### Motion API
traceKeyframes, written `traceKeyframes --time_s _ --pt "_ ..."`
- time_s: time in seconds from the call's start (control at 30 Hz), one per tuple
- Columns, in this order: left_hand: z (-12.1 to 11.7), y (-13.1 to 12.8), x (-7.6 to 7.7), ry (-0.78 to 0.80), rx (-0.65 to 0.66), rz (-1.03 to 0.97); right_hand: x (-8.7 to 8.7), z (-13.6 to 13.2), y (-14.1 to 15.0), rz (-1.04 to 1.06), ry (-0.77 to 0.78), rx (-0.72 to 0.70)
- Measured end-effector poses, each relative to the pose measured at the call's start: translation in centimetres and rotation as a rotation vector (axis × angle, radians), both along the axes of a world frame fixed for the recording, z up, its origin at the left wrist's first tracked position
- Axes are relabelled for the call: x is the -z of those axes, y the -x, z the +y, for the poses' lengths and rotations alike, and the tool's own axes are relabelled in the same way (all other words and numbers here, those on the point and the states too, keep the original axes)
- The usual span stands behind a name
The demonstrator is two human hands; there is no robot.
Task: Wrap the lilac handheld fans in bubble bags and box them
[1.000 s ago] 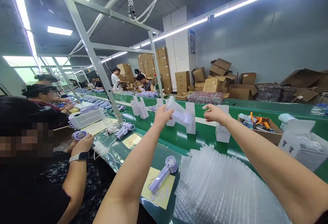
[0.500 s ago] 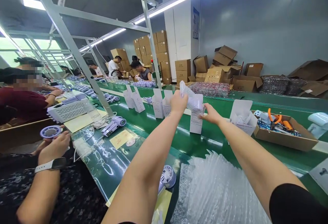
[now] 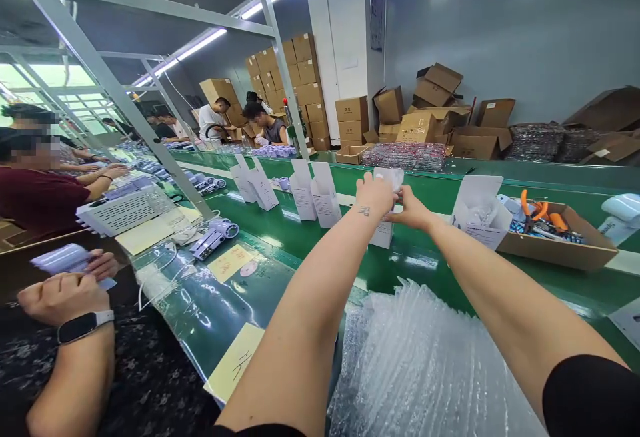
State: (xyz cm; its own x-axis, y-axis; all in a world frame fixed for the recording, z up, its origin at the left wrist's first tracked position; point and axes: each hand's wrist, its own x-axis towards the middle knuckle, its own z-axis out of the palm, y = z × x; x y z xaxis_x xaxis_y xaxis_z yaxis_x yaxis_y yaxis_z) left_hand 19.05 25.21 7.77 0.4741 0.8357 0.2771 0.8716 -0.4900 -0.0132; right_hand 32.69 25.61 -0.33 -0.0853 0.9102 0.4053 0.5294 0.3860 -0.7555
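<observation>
A small white carton (image 3: 381,237) stands on the green belt in front of me, mostly covered by my hands. From its top pokes a clear bubble-wrapped bundle (image 3: 393,177), whose contents I cannot make out. My left hand (image 3: 375,195) is closed on the bundle at the carton's mouth. With fingers and thumb, my right hand (image 3: 414,210) grips the carton's right side near the top. Nearer to me, under my forearms, lies a thick stack of bubble-wrap bags (image 3: 425,357).
Open white cartons (image 3: 325,193) stand along the belt to the left; another carton (image 3: 477,210) holds bubble wrap at right. Beside it sits a cardboard tray (image 3: 560,247) with orange-handled pliers. A co-worker's hands (image 3: 75,283) hold a lavender device at left. A metal post (image 3: 165,157) rises there.
The bubble-wrapped bundle has gone down into the carton, with my left hand lowered over it. My right hand stays at the carton's side. The co-worker's lavender device has turned.
</observation>
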Motion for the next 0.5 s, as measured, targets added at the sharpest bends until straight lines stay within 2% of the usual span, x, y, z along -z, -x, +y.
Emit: traceKeyframes --time_s 0.07,0.13,0.23,0.3,0.37,0.43,0.5 --pt "-0.2 0.0 1.4 0.044 0.014 0.07 -0.1 -0.5 -0.3 -0.013 0.024 0.013" --pt "-0.6 0.4 2.0 0.098 -0.02 0.08 -0.3 -0.9 -0.2 -0.042 0.045 0.036" --pt "-2.0 2.4 0.8 0.046 -0.045 -0.075 -1.0 -1.5 0.6 -0.103 0.084 0.114" --pt "-4.0 5.5 -0.7 0.014 -0.023 -0.196 -1.7 -2.3 1.2 -0.146 0.113 0.158" --pt "-7.0 9.7 -1.4 0.087 -0.016 -0.23 -2.6 -3.3 1.4 -0.184 0.122 0.179" --pt "-11.0 14.3 -0.5 0.259 -0.058 -0.155 -3.9 -4.5 1.3 -0.277 0.089 0.235" --pt "-15.3 18.3 2.3 0.491 -0.143 -0.049 -5.6 -5.8 1.2 -0.374 0.042 0.325"
